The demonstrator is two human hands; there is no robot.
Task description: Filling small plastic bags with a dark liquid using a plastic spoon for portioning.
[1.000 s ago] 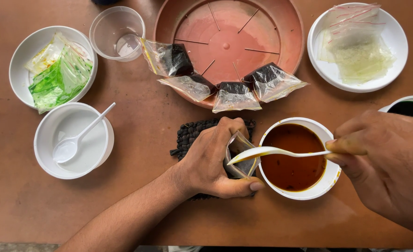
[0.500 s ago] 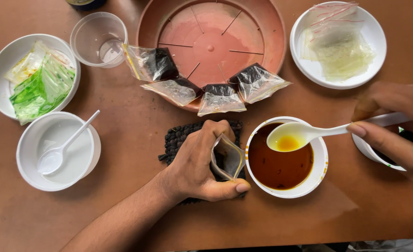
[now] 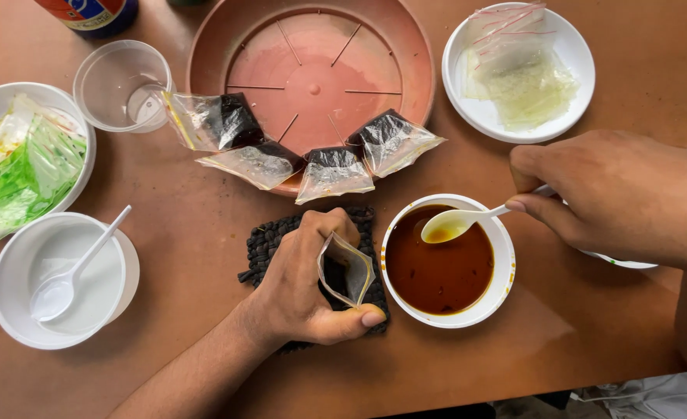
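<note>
My left hand rests on a black woven mat and grips a small clear plastic bag, its mouth held open beside a white bowl of brown sauce. My right hand holds a white plastic spoon with a little amber sauce in it, hovering over the bowl's upper edge.
Several filled small bags of dark sauce lie along the rim of a terracotta plastic tray. A white plate of empty bags, a clear cup, a bowl of green bags and an empty white bowl with a spoon surround them.
The spoon went from lying across the bowl to lifted with sauce, then came down over the bowl's rim. My left hand kept the small bag open beside the bowl.
</note>
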